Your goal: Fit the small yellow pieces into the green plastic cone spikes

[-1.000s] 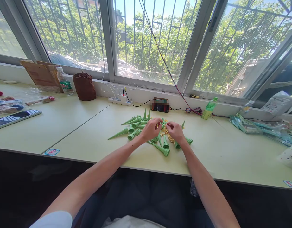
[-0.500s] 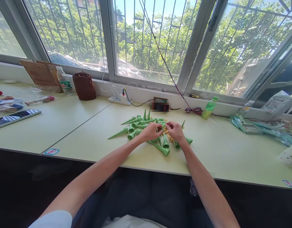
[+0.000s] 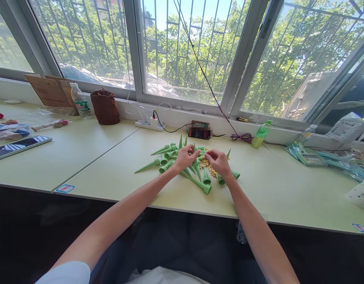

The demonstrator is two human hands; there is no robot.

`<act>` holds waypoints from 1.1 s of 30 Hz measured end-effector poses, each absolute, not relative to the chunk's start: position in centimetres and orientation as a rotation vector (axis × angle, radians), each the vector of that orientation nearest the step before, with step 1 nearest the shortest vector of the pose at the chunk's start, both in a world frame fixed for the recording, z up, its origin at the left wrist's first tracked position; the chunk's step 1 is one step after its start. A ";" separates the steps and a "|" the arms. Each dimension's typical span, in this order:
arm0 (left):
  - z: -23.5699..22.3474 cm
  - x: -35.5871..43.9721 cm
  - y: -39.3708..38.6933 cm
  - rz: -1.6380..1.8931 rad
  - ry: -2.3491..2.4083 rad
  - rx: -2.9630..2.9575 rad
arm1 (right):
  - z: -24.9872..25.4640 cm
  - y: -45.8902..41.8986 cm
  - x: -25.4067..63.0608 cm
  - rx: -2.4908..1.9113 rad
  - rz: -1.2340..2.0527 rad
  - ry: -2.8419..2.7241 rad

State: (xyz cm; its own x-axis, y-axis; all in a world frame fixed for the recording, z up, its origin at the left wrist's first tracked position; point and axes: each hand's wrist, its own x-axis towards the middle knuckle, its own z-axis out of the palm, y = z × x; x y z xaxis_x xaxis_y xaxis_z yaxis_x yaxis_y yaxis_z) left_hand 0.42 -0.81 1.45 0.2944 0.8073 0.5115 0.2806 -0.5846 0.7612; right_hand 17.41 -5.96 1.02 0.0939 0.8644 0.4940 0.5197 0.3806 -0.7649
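My left hand [image 3: 185, 157] is over the middle of a pile of green plastic spikes, its fingers closed on a green plastic spike [image 3: 194, 148] that points upward. Just to the right, my right hand [image 3: 218, 162] has thumb and fingertips pinched together. Whatever small piece may be in that pinch is too small to make out. Between and below the hands lie many small yellow pieces [image 3: 213, 172]. Hollow, cone-shaped spikes surround them, such as the long one [image 3: 199, 184] in front and another [image 3: 147, 166] at the left. Several stand upright behind my left hand.
The pale table [image 3: 111, 173] runs below barred windows. Along the back are a brown pouch [image 3: 105, 107], a power strip [image 3: 150, 125], a partly blurred phone-like device [image 3: 199, 131] and a green bottle [image 3: 261, 135]. Plastic packets [image 3: 312, 154] lie right; a tablet [image 3: 20, 147] lies left.
My hands have moved apart. The left has shifted a little left and up, with an upright spike now showing at its fingers. My right hand has stayed almost in place.
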 end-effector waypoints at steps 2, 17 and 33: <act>1.5 0.4 -0.8 1.284 0.991 2.002 | 1.0 -6.1 17.2 -1.232 0.466 -1.568; 1.3 0.5 -0.8 1.292 1.093 2.007 | 1.2 -6.7 16.7 -1.137 0.653 -1.653; 1.4 0.8 -1.7 1.089 0.943 1.824 | 0.9 -6.1 17.1 -1.254 0.399 -1.665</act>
